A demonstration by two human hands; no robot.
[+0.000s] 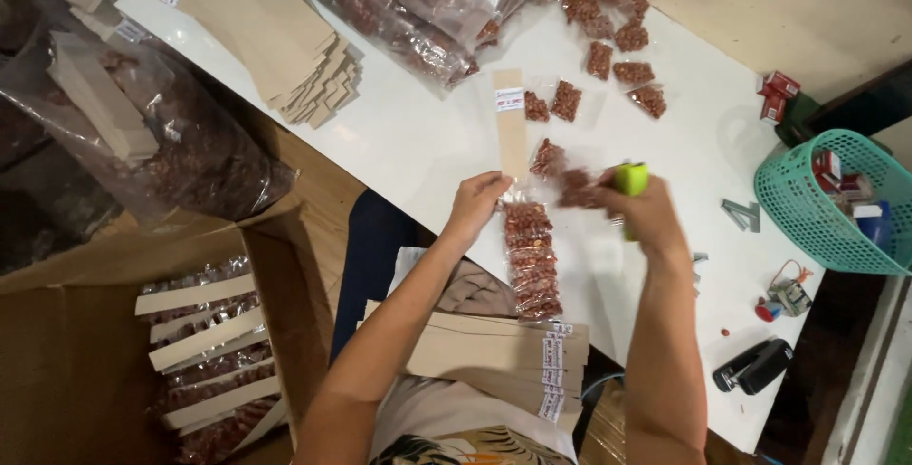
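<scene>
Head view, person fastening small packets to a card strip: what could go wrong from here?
1. The right hand holds a green stapler close to the left hand, whose fingers pin the card strip; a slip might catch a finger.
2. The chain of packets hangs over the table edge and could slide off.

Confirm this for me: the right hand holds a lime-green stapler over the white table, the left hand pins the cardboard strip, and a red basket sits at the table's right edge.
Not quite: the basket is teal, not red, as the head view shows. The rest stands: the right hand holds the lime-green stapler over the white table, and the left hand pins the cardboard strip.
</scene>
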